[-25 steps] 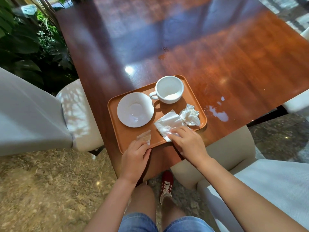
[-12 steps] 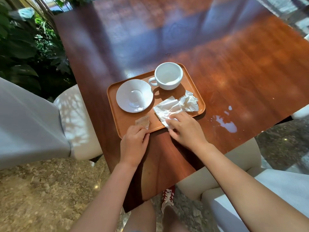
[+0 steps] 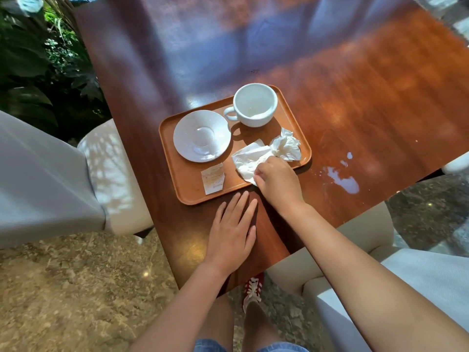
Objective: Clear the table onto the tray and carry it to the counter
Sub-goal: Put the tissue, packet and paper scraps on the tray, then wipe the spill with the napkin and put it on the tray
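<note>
just under the right hand [image 3: 276, 184], a napkin [image 3: 250, 158] on the tray [image 3: 187, 189]

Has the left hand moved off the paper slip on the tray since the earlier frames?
Yes. The left hand has drawn back toward the person: it lies flat on the table, clear of the tray and the paper slip.

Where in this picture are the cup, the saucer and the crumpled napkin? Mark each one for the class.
cup [image 3: 255, 104]: head view, on the inside of the bowl.
saucer [image 3: 201, 135]: head view, on its centre well.
crumpled napkin [image 3: 286, 146]: head view, on the middle of the wad.
</note>
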`<state>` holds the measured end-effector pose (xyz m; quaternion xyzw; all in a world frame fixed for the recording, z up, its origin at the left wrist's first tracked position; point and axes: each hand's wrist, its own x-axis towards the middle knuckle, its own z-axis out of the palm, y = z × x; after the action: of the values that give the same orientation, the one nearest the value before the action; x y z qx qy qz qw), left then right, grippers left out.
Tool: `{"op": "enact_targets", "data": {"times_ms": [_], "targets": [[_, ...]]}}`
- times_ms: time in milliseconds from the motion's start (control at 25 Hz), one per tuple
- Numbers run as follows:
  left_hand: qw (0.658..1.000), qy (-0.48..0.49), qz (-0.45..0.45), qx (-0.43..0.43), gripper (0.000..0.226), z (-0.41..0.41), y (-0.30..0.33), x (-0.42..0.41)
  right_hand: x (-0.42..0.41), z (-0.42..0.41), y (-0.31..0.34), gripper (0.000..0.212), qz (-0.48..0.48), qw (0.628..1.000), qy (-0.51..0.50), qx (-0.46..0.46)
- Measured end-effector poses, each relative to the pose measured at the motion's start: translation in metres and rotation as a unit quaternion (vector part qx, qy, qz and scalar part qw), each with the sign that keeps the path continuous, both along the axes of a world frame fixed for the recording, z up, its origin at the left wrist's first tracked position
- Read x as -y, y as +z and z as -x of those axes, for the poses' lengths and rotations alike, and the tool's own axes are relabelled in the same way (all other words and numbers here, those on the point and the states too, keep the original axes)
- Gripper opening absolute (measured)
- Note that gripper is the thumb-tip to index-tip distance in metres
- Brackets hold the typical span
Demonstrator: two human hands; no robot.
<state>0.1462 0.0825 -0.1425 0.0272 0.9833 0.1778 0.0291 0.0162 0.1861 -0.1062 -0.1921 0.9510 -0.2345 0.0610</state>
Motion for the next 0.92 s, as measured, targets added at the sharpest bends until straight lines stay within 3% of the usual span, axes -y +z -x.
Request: {"op": "enact_targets", "data": {"times_ms": [160,280,400,520,680,920], "targets": [[0.999,0.023,0.035,0.022,0.057,0.003,-0.002,-0.013,0.000,0.000,0.001,0.009,0.029,1.000,0.009,-0.001],[0.997,0.041,0.061,0.032,0.061,0.005,-0.002,-0.022,-0.007,-0.006,0.011,0.007,0.103,0.994,-0.016,-0.013],[0.996,0.049,0.071,0.037,0.063,0.006,0.001,-0.027,-0.025,-0.013,0.033,0.001,0.188,0.978,-0.062,-0.073],[0.994,0.068,0.066,0.046,0.066,0.007,0.003,-0.033,-0.066,-0.012,0.051,0.002,0.210,0.961,-0.111,-0.140],[0.993,0.076,0.084,0.042,0.066,0.007,-0.001,-0.035,-0.143,0.009,0.055,0.002,0.154,0.948,-0.199,-0.193],[0.992,0.083,0.092,0.029,0.067,0.008,-0.008,-0.035,-0.185,0.044,0.008,0.009,0.043,0.966,-0.229,-0.108]]}}
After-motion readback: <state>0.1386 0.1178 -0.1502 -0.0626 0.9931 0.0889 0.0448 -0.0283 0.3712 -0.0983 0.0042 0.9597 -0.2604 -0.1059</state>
